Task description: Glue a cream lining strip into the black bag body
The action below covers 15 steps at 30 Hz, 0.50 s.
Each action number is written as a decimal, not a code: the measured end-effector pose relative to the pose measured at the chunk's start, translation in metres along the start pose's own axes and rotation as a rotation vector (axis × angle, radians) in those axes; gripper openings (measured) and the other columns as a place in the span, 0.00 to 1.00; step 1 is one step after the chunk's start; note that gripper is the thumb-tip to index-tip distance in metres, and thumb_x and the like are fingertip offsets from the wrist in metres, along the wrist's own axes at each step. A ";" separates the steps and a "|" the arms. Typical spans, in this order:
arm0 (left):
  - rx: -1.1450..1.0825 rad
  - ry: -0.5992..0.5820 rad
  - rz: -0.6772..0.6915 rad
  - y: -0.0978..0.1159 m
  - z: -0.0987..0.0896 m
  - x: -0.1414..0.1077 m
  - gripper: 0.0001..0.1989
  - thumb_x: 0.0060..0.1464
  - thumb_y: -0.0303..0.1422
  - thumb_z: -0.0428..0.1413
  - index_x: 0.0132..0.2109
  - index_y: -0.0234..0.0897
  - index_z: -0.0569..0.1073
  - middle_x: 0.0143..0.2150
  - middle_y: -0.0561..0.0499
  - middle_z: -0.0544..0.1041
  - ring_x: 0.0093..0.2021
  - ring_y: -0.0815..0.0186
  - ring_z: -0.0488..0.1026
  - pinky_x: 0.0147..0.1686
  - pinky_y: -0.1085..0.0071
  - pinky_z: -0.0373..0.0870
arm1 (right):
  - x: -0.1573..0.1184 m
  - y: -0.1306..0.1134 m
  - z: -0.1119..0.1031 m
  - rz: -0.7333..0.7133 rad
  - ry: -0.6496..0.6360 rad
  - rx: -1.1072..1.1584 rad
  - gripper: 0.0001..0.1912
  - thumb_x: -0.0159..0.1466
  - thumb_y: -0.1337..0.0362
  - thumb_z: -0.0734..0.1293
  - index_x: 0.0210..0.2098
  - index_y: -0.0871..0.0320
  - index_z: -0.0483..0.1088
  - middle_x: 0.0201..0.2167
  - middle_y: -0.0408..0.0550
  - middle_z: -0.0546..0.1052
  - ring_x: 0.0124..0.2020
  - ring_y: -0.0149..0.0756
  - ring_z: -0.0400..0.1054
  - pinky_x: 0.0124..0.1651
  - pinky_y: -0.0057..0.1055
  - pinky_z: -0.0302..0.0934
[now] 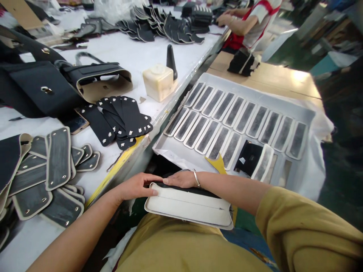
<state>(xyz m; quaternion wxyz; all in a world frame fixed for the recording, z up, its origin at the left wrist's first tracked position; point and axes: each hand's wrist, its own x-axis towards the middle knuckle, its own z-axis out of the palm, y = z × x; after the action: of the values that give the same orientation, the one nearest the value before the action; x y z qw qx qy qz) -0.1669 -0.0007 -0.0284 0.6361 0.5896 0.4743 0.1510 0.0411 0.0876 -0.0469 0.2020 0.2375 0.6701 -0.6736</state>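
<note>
The left hand (135,186) grasped the bag (187,206) near its corner; the right hand (181,179) lay atop it, grip unclear. A nearby tray (170,146) held 2 rows of strips (246,118).

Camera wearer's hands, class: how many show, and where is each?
2: left hand at the white-faced piece, near its left end; right hand along its upper edge.

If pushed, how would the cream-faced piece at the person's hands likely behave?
The cream-faced piece is probably fairly stiff, since its long face looks nearly flat. It seems unlikely to roll, given its broad, straight-edged shape.
</note>
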 end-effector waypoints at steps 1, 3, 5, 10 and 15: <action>0.013 0.019 -0.006 0.000 0.002 -0.001 0.24 0.49 0.37 0.58 0.54 0.39 0.69 0.50 0.52 0.74 0.48 0.61 0.70 0.47 0.71 0.65 | -0.001 0.000 -0.001 -0.018 0.002 -0.038 0.43 0.53 0.32 0.51 0.46 0.59 0.71 0.44 0.49 0.73 0.44 0.37 0.65 0.47 0.29 0.58; 0.021 0.048 -0.012 -0.001 0.006 -0.001 0.23 0.50 0.38 0.57 0.54 0.39 0.69 0.50 0.51 0.74 0.47 0.61 0.70 0.47 0.71 0.65 | -0.003 -0.001 -0.003 -0.047 -0.010 -0.103 0.41 0.55 0.33 0.51 0.48 0.59 0.70 0.45 0.48 0.73 0.45 0.37 0.65 0.48 0.29 0.57; 0.015 0.072 -0.028 -0.002 0.009 -0.001 0.24 0.49 0.38 0.57 0.54 0.36 0.69 0.49 0.50 0.74 0.45 0.62 0.71 0.45 0.70 0.66 | -0.005 -0.002 -0.004 -0.050 -0.019 -0.137 0.38 0.58 0.35 0.51 0.48 0.59 0.70 0.43 0.48 0.74 0.43 0.37 0.66 0.46 0.29 0.58; -0.016 0.104 -0.046 -0.001 0.012 0.000 0.24 0.48 0.36 0.57 0.53 0.36 0.70 0.45 0.50 0.76 0.40 0.64 0.72 0.40 0.72 0.66 | -0.009 -0.011 -0.004 -0.143 0.022 -0.323 0.31 0.64 0.44 0.51 0.47 0.60 0.71 0.41 0.49 0.75 0.41 0.37 0.67 0.43 0.29 0.59; -0.085 0.100 -0.040 0.002 0.015 0.001 0.23 0.47 0.32 0.57 0.52 0.35 0.71 0.45 0.50 0.76 0.43 0.62 0.71 0.43 0.71 0.66 | -0.008 -0.021 -0.001 -0.143 0.076 -0.631 0.30 0.65 0.47 0.49 0.46 0.62 0.71 0.42 0.58 0.75 0.42 0.44 0.68 0.42 0.35 0.58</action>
<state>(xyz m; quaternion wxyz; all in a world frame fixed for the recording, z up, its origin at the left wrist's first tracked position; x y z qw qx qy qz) -0.1540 -0.0082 -0.0289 0.6391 0.5438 0.5105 0.1876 0.0350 0.0883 -0.0250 0.1928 0.1404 0.8679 -0.4357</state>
